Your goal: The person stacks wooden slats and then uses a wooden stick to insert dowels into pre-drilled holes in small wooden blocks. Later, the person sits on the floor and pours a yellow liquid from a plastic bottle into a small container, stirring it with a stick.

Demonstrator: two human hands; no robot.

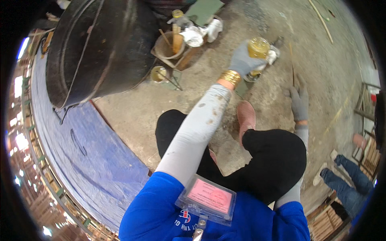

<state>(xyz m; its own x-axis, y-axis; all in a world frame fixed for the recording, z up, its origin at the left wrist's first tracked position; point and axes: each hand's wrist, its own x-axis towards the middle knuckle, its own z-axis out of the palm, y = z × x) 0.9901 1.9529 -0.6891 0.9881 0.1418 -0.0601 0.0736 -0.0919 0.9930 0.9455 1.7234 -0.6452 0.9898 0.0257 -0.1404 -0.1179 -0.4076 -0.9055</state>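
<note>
My left hand (243,59), in a grey glove with gold bangles at the wrist, is closed on a glass jar (258,47) with yellowish contents. Below that hand another glass container (253,75) shows in part, with crumpled white material (273,55) beside it. My right hand (299,102), gloved in grey too, is lower down on the right. From its fingers a thin brown stick (292,62) points away from me. Motion blur softens the fingertips there.
A large dark drum (100,52) stands at left, beside a blue tarp (108,148). Near it are a bucket (164,47) with sticks and brush-like tools, a small cup (158,74) and white crumpled material (193,36). Another person's legs (350,176) show at right.
</note>
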